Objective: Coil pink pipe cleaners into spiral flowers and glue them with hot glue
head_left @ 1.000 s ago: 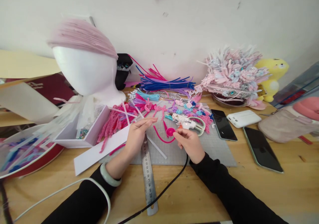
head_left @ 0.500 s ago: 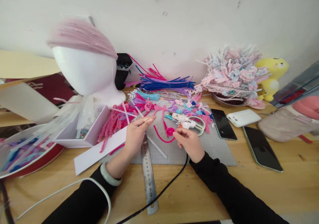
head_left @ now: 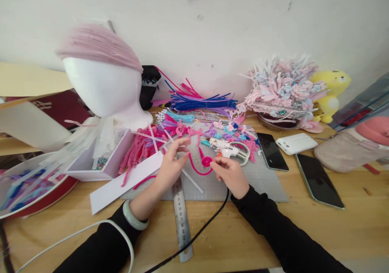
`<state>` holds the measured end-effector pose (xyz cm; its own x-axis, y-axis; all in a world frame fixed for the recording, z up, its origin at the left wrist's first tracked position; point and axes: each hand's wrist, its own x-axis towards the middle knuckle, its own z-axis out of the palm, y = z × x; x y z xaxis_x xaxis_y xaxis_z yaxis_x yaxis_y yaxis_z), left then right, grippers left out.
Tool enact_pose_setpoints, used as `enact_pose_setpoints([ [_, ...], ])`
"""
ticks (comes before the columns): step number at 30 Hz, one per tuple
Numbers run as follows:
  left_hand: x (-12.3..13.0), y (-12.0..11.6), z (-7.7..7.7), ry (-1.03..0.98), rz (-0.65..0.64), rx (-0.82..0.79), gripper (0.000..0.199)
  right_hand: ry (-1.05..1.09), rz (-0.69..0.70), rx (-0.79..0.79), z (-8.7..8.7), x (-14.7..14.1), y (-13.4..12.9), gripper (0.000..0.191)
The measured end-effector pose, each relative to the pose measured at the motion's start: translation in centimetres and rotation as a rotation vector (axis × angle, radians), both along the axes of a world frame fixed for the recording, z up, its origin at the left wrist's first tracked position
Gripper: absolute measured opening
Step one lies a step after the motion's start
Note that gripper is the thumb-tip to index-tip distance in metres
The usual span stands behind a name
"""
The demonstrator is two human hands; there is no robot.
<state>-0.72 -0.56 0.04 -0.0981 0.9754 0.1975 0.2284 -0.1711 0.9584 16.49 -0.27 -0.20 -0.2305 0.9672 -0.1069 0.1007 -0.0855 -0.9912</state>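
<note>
A bright pink pipe cleaner [head_left: 206, 162] is wound into a flat coil at one end, with a long tail curving down and up to the left. My right hand [head_left: 230, 175] pinches the coil's right edge between thumb and fingertips. At the tail's free end is my left hand [head_left: 172, 162], its thumb and fingers apart; the thumb tip is close to that end, and I cannot tell whether they touch. Below the hands lies a grey cutting mat [head_left: 258, 184], with a steel ruler [head_left: 182, 224] sticking out over its front edge.
Scissors [head_left: 241, 153], pink pipe-cleaner pieces [head_left: 136, 151] and small flowers lie behind the hands. A foam head [head_left: 103, 86] and white box [head_left: 105, 169] stand left. Phones [head_left: 317, 182] lie right. A black cable [head_left: 197, 236] crosses the front, and a white cable [head_left: 91, 223] crosses my left sleeve.
My left hand's fingers have opened from a pinch, and the thumb has moved slightly down near the tail end. My right hand keeps its hold on the coil.
</note>
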Motion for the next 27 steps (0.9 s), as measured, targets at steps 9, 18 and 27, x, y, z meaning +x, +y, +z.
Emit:
enact_pose_setpoints([
  [9, 1.9, -1.4, 0.9, 0.007, -0.277, -0.227, 0.020, 0.001, 0.019, 0.037, -0.4, 0.1, 0.1, 0.018],
  [18, 2.1, -1.6, 0.8, 0.196, -0.221, -0.115, 0.011, -0.106, 0.094, 0.157, -0.6, 0.0, -0.1, 0.009],
  [27, 1.9, -1.5, 1.5, 0.352, -0.235, -0.048, 0.010, -0.101, 0.148, 0.115, -0.1, 0.0, 0.0, 0.010],
])
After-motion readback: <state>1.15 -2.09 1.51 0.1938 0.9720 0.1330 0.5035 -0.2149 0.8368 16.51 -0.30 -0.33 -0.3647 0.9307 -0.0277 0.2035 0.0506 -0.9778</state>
